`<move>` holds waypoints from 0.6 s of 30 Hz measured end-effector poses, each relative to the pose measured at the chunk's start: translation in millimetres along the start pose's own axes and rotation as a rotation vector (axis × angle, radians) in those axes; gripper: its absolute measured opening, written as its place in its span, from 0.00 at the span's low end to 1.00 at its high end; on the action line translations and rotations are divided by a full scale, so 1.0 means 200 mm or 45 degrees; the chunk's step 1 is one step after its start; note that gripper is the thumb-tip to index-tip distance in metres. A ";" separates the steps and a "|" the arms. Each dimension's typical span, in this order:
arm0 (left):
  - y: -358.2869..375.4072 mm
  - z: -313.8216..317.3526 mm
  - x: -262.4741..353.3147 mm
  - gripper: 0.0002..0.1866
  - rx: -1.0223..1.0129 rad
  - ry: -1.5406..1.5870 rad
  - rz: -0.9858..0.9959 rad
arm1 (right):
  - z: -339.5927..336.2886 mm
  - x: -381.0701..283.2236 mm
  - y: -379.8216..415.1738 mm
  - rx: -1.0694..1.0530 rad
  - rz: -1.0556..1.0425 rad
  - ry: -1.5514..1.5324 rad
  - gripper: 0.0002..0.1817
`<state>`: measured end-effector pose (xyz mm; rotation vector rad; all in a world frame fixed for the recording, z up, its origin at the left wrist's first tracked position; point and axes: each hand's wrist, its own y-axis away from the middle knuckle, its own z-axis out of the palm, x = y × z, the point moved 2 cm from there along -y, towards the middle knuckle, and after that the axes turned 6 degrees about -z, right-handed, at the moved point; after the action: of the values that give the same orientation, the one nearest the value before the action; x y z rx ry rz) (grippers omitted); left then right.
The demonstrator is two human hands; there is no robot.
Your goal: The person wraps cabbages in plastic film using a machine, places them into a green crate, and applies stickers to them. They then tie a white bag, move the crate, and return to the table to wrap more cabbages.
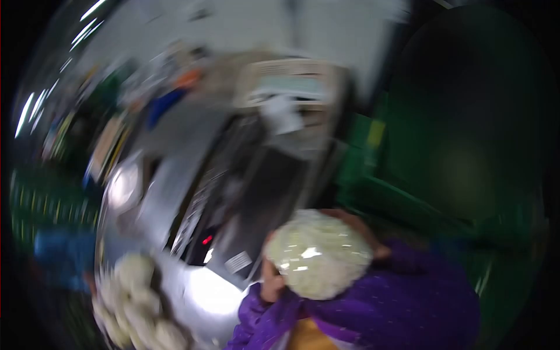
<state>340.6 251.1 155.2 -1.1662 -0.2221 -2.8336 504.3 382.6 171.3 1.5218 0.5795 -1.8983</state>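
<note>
A round, pale green-white vegetable in shiny clear wrap [318,256] is held up close to the body, between both hands. My left hand [272,281] presses on its left side, with fingers curled along the edge. Around the upper right side of the same vegetable wraps my right hand [361,230], its fingers partly hidden behind it. Purple sleeves [408,291] cover both arms. Below the hands, the metal surface [198,291] reflects a bright glare.
Several pale vegetables [137,303] are piled at lower left, beside a blue shape [64,259]. A dark wrapping machine [262,186] with a light panel [291,84] stands ahead. Green crates [402,198] are at right. The view is blurred.
</note>
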 end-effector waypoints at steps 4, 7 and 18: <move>-0.40 0.38 -0.13 0.48 0.116 -0.234 -0.353 | -0.40 -0.10 0.19 0.230 -0.050 -0.479 0.25; -0.72 0.66 -0.27 0.43 -0.301 -0.322 -0.227 | -0.72 -0.36 0.39 0.245 -0.143 -0.854 0.34; -1.47 1.46 -1.78 0.42 -0.472 -0.624 -1.581 | -2.22 -0.04 1.18 0.906 0.146 -0.597 0.27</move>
<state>760.9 590.6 78.1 -2.5059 -0.6633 -3.5362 980.0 519.9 84.6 1.3639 -0.4308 -2.3902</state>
